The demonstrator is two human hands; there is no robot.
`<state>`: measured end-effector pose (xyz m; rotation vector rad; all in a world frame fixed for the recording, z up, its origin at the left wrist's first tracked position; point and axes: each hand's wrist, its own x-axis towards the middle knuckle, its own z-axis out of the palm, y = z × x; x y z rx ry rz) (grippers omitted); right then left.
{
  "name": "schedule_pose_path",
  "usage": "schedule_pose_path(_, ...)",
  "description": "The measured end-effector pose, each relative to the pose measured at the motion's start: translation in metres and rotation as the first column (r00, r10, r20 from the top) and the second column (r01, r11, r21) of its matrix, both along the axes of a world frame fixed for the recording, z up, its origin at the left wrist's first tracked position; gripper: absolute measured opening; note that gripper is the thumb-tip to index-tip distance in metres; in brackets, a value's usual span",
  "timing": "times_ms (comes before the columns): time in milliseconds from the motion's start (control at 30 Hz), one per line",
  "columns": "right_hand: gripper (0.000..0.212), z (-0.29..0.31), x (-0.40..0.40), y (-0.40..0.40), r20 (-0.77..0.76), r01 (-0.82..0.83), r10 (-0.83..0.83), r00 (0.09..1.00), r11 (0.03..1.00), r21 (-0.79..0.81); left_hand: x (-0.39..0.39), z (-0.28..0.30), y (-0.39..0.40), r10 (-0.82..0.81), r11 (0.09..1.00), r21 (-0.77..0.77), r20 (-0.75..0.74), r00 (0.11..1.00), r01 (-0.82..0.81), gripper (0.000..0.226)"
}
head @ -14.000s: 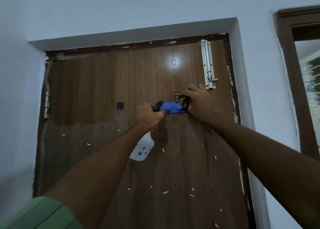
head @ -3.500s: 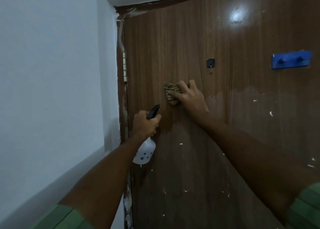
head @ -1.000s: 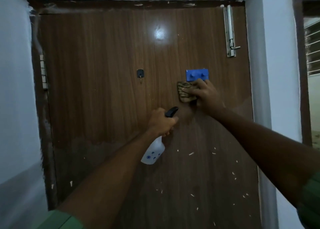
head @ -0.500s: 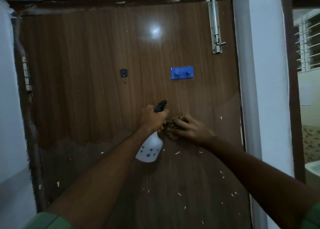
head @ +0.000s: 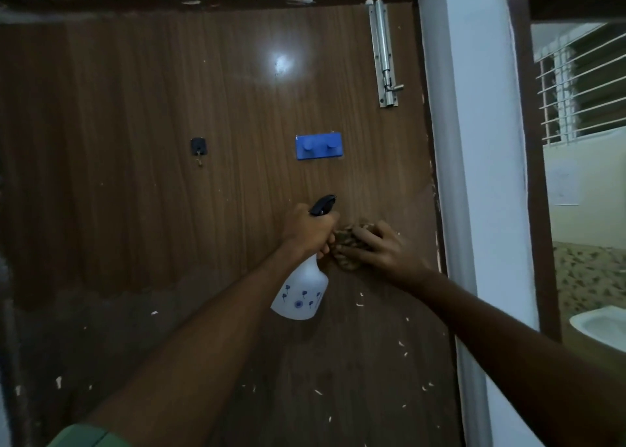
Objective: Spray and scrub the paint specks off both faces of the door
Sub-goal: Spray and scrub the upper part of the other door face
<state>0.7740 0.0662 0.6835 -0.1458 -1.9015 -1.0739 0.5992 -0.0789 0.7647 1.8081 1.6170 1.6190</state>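
A brown wood-grain door (head: 142, 115) fills the view, closed in its frame. White paint specks (head: 359, 303) dot its lower half. My left hand (head: 310, 230) grips the neck of a white spray bottle (head: 301, 294) with a black trigger, held close to the door. Right beside it, my right hand (head: 379, 248) presses a crumpled brownish cloth (head: 345, 243) against the door near its right edge, fingers curled over the cloth.
A blue two-peg hook (head: 318, 146) and a small black hook (head: 198, 145) sit on the door above my hands. A steel slide bolt (head: 384, 54) is at top right. A white wall (head: 474, 175) flanks the door; a window and white basin (head: 599, 328) show at right.
Over the last second my right hand carried the cloth down from just under the blue hook to mid-door beside the bottle, then slid it slightly right. The left hand stays put with the bottle.
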Motion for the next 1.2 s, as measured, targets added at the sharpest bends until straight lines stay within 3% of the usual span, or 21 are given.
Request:
schedule_pose_path(33,0.039,0.008,0.011,0.003,-0.007,0.017,-0.017,1.000,1.000,0.007,0.004,0.000,0.002,0.002,1.000,-0.002,-0.002,1.000,-0.002,0.030)
schedule_pose_path(100,0.042,0.030,0.027,0.006,-0.188,0.039,-0.051,0.981,0.997,-0.070,0.009,0.001,0.007,0.003,1.000,-0.006,-0.001,1.000,-0.003,0.029)
schedule_pose_path(167,0.040,0.048,0.037,0.003,-0.426,0.000,-0.089,0.900,0.979,-0.204,0.016,0.002,0.013,-0.007,1.000,0.000,-0.006,1.000,0.007,0.028)
schedule_pose_path(233,0.039,0.049,0.036,0.001,-0.514,-0.041,-0.091,0.853,0.970,-0.240,0.021,0.002,0.017,-0.013,1.000,0.006,-0.011,1.000,0.013,0.029)
schedule_pose_path(300,0.043,0.031,0.038,0.004,-0.450,0.005,-0.107,0.887,0.975,-0.222,0.029,0.001,0.021,-0.018,1.000,0.012,-0.027,0.999,0.018,0.032)
schedule_pose_path(367,0.043,0.014,0.053,0.008,-0.274,0.077,-0.121,0.954,0.983,-0.165,0.038,0.001,0.025,-0.023,1.000,0.009,-0.057,0.998,0.024,0.035)
schedule_pose_path(467,0.037,0.030,0.085,0.009,-0.085,0.151,-0.155,0.984,0.987,-0.046,0.055,0.007,0.031,-0.018,1.000,0.002,-0.065,0.998,0.018,0.034)
schedule_pose_path(567,0.042,0.069,0.091,0.011,-0.200,0.181,-0.203,0.959,0.976,-0.124,0.072,0.013,0.037,-0.004,1.000,0.005,-0.062,0.998,0.004,0.033)
schedule_pose_path(733,0.047,0.071,0.071,0.008,-0.542,-0.005,-0.146,0.827,0.964,-0.266,0.097,0.013,0.043,-0.024,0.999,0.029,-0.029,0.999,0.025,0.028)
schedule_pose_path(800,0.051,0.033,0.064,0.006,-0.560,-0.041,-0.125,0.819,0.961,-0.275,0.102,0.007,0.043,-0.031,0.999,0.036,-0.032,0.999,0.032,0.028)
schedule_pose_path(900,0.045,-0.025,0.073,0.014,-0.458,-0.003,-0.123,0.880,0.964,-0.265,0.104,-0.004,0.043,-0.019,1.000,0.022,-0.056,0.998,0.020,0.030)
schedule_pose_path(1000,0.037,-0.015,0.092,0.017,-0.335,0.019,-0.097,0.937,0.973,-0.229,0.104,-0.013,0.046,0.009,1.000,-0.002,-0.079,0.997,-0.009,0.030)
schedule_pose_path(1133,0.043,0.042,0.090,0.013,-0.520,-0.110,-0.063,0.852,0.949,-0.295,0.108,-0.024,0.053,0.064,0.998,-0.019,-0.078,0.995,-0.065,0.029)
schedule_pose_path(1200,0.045,0.044,0.084,0.016,-0.587,-0.148,-0.071,0.807,0.937,-0.318,0.111,-0.033,0.055,0.093,0.995,-0.021,-0.062,0.994,-0.095,0.030)
